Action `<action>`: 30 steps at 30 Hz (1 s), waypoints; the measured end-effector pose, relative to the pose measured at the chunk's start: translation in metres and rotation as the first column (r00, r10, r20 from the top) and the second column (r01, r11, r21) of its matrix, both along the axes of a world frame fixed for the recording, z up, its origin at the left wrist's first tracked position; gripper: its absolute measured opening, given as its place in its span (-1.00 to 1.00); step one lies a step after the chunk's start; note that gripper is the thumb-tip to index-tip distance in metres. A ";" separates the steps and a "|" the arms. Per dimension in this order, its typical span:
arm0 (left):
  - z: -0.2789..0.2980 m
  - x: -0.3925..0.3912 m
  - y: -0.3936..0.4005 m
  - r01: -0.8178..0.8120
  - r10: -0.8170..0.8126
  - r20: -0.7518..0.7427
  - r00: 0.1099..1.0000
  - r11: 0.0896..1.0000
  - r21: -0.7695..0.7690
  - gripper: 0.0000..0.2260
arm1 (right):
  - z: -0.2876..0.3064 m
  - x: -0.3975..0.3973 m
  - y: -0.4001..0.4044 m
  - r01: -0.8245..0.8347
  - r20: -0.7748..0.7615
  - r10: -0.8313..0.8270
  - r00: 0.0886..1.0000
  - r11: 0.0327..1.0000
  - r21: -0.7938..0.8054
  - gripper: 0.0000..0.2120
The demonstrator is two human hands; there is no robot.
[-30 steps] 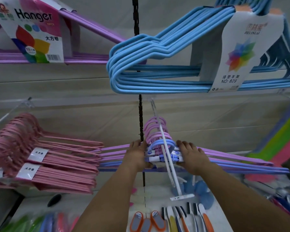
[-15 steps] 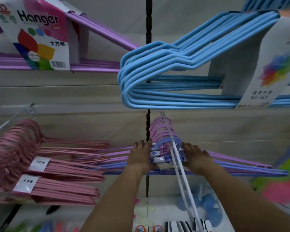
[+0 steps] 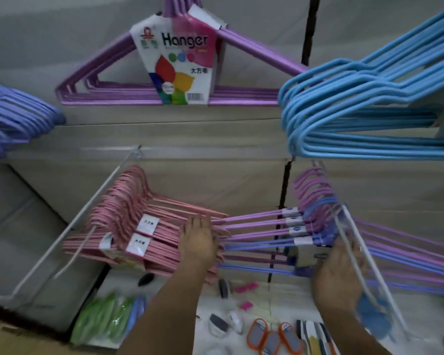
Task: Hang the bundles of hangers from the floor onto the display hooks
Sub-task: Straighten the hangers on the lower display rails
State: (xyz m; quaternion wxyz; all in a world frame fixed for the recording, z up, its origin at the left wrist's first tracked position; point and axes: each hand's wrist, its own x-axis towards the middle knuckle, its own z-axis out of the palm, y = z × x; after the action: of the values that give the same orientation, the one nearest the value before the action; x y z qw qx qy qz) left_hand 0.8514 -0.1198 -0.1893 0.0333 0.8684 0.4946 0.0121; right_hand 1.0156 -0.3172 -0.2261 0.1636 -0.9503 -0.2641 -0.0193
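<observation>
Purple hanger bundles (image 3: pixel 262 234) on the hook (image 3: pixel 364 254), between flat left-hand fingers (image 3: pixel 203 222) and relaxed, released right-hand fingers (image 3: pixel 344 248).

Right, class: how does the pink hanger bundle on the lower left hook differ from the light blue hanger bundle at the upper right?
The pink hanger bundle hangs low, beside the left hand; the light blue hanger bundle hangs higher, above the right hand. The pink hangers look thinner, the light blue ones thicker. Small white labels show on the pink bundle; none is visible on the blue. Both are hangers stacked on display.
</observation>
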 end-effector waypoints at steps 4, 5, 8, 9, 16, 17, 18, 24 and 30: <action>0.003 -0.020 0.018 0.102 -0.105 -0.097 0.990 0.994 -0.028 -0.44 | 0.007 -0.046 0.010 0.104 0.081 -0.121 0.989 0.975 0.198 -0.30; 0.005 -0.022 0.020 0.130 -0.134 -0.114 0.984 0.991 -0.045 -0.44 | 0.006 -0.055 0.013 0.113 0.099 -0.138 0.985 0.966 0.231 -0.36; 0.008 -0.025 0.029 0.158 -0.164 -0.107 0.981 0.986 -0.058 -0.43 | 0.011 -0.081 0.029 0.039 0.191 -0.091 0.977 0.965 0.258 -0.68; 0.009 -0.024 0.032 0.163 -0.167 -0.099 0.981 0.986 -0.044 -0.44 | 0.013 -0.087 0.036 -0.051 0.223 0.000 0.975 0.974 0.220 -0.69; 0.008 -0.010 0.065 0.214 -0.209 -0.164 0.964 0.977 0.013 -0.45 | 0.037 -0.078 0.105 -0.420 0.229 0.499 0.836 0.849 -0.320 -0.33; 0.007 -0.008 0.067 0.226 -0.218 -0.205 0.954 0.974 0.016 -0.44 | 0.038 -0.076 0.112 -0.425 0.210 0.532 0.820 0.813 -0.398 -0.30; 0.006 -0.006 0.070 0.236 -0.223 -0.242 0.944 0.971 0.024 -0.42 | 0.037 -0.073 0.118 -0.425 0.182 0.551 0.815 0.781 -0.458 -0.32; 0.008 0.004 0.094 0.268 -0.246 -0.393 0.886 0.963 0.000 -0.16 | 0.022 -0.068 0.150 -0.447 0.029 0.553 0.833 0.702 -0.554 -0.43; 0.003 0.003 0.106 0.266 -0.256 -0.400 0.880 0.963 -0.032 -0.11 | 0.016 -0.055 0.164 -0.437 -0.042 0.501 0.864 0.706 -0.557 -0.46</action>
State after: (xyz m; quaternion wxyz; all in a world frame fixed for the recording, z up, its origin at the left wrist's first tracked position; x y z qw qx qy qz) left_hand 0.8547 -0.0141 -0.1867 -0.0779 0.9114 0.3691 -0.1648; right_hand 0.9605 -0.1527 -0.2097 -0.1317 -0.8548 -0.4999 0.0463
